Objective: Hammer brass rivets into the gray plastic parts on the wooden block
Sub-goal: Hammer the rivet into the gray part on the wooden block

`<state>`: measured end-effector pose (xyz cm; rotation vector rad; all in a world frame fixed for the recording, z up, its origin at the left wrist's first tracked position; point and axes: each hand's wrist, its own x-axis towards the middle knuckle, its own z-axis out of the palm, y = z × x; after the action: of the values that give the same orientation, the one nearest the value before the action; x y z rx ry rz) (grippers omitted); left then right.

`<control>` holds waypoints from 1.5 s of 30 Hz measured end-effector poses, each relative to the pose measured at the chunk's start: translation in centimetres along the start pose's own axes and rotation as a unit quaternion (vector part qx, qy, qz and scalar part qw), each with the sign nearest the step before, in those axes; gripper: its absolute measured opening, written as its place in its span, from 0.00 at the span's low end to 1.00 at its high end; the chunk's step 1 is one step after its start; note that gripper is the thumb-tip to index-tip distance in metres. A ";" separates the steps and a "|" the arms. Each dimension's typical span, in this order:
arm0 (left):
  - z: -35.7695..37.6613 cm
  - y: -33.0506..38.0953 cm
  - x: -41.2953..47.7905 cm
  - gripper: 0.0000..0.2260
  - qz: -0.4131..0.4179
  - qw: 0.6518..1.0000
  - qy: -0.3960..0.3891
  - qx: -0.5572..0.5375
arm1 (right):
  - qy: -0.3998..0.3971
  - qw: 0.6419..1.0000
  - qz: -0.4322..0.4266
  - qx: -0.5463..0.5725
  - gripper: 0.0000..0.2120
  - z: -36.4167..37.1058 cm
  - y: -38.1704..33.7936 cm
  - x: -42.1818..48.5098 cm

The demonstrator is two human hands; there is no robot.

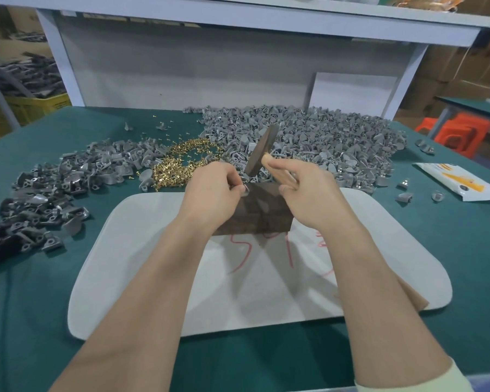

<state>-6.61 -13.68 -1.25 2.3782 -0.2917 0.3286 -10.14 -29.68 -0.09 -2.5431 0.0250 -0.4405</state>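
Centre frame: left hand [215,188] pinched gray plastic part [245,190] on wooden block [262,212]; right hand's [309,193] grip clenched the hammer [262,149], head raised up-right of the part.

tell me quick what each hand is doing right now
Left hand: fingers closed on a gray plastic part at the wooden block.
Right hand: closed around the hammer handle, head raised.

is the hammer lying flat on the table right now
No, the right hand holds the hammer by its wooden handle, raised above the wooden block.
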 end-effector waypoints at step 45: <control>-1.5 0.7 -0.7 0.03 -0.017 0.998 -0.063 0.026 | 0.023 0.993 -0.040 -0.113 0.09 3.1 -3.6 0.4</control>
<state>-7.73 -13.08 0.10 2.4563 -0.3046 0.1721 -9.09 -25.07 -0.57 -2.7630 -0.0122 -0.5545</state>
